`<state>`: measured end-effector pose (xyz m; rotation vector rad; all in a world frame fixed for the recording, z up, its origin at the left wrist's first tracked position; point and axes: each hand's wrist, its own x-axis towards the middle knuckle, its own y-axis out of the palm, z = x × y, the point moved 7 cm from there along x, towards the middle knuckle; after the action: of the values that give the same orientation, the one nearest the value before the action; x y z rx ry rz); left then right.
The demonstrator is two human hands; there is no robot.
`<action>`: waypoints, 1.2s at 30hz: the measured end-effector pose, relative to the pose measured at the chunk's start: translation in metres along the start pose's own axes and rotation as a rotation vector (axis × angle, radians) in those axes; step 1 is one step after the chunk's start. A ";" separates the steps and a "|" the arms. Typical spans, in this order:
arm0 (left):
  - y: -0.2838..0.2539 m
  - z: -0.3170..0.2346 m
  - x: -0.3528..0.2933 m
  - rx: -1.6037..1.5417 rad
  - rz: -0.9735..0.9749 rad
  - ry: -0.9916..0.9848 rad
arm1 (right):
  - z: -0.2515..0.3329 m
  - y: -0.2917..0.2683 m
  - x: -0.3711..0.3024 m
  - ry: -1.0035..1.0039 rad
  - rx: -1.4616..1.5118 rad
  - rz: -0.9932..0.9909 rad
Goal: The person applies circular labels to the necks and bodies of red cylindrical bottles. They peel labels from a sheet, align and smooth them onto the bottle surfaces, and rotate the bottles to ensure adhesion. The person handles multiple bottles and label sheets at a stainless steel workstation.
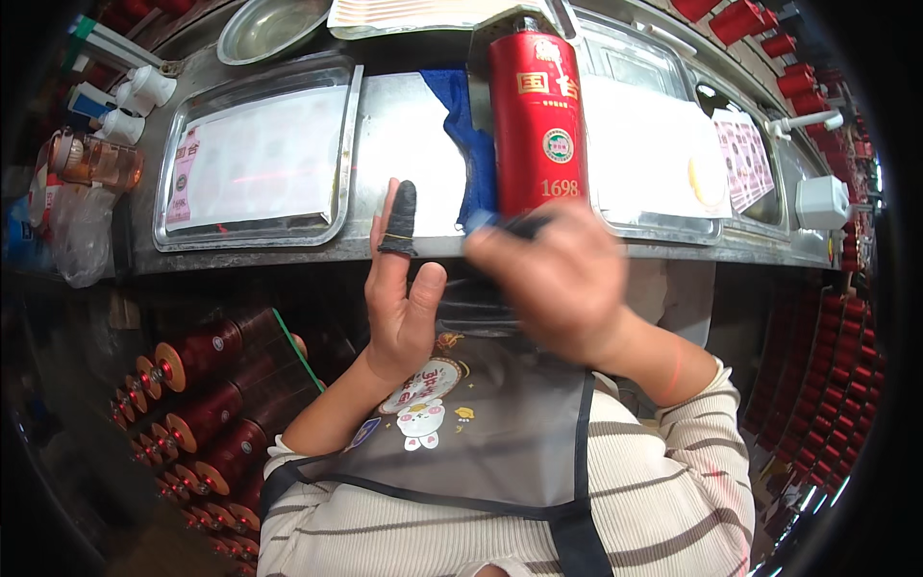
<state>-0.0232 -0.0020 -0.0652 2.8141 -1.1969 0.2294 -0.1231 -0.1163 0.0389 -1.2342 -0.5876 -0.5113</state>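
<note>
My left hand (396, 298) is raised at the table's front edge, fingers stretched up and thumb apart, holding nothing. A black finger cot (402, 213) with a thin yellowish band covers one of its fingers. My right hand (567, 274), blurred by motion, has its fingers curled in. Something small and pale blue (479, 222) shows at its fingertips, too smeared to name; a dark covering shows on one finger. Just beyond this hand is a red bottle (538, 106) with its dark neck pointing away from me. The hand overlaps its lower end.
A blue cloth (471, 144) lies left of the bottle. Metal trays with white sheets stand left (346, 163) and right (663, 226). A metal bowl (226, 48) is at the back left, a white container (823, 202) far right. Red bottles (197, 351) are stacked below left.
</note>
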 end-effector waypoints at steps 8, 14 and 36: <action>0.058 -0.001 0.037 -0.103 0.105 -0.080 | -0.060 -0.024 -0.062 1.041 0.522 -0.378; 0.069 0.003 0.041 -0.111 0.027 -0.118 | -0.103 -0.031 -0.112 1.144 0.657 -0.463; -0.038 0.002 0.097 -0.011 -0.205 -0.180 | -0.158 -0.024 -0.106 1.158 0.565 -0.342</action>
<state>0.0705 -0.0448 -0.0520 2.9713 -0.9228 -0.0437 -0.1962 -0.2703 -0.0498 -0.1689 0.0816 -1.1289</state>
